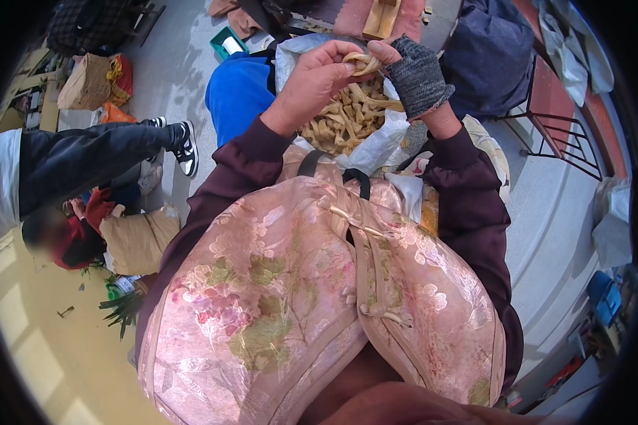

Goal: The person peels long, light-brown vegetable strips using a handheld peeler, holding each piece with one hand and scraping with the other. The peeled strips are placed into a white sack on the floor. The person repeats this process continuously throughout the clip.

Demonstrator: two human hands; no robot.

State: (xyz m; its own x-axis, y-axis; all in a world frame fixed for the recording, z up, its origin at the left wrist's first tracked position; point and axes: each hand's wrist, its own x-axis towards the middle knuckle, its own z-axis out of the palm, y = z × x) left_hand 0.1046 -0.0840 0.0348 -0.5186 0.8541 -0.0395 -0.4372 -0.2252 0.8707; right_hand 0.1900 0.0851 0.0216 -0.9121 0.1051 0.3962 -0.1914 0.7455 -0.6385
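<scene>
Between my two hands is a small twisted bundle of pale yellow-tan strands (362, 64), apparently plant fibre or husk. My bare left hand (319, 71) pinches its left side between thumb and fingers. My right hand (399, 69), in a grey knitted fingerless glove, has its thumb at the right side of the bundle; its other fingers are mostly hidden. Just below and behind the hands, an open white woven sack (375, 151) holds many similar tan knotted pieces (340, 119).
A wooden box-like block (382, 18) lies on a red cloth ahead. A green tray (228, 42) stands beside blue fabric (239, 95). A metal-framed stool (555, 117) is at the right. At the left are a standing person's legs (101, 159) and a seated person near a cardboard box (141, 239).
</scene>
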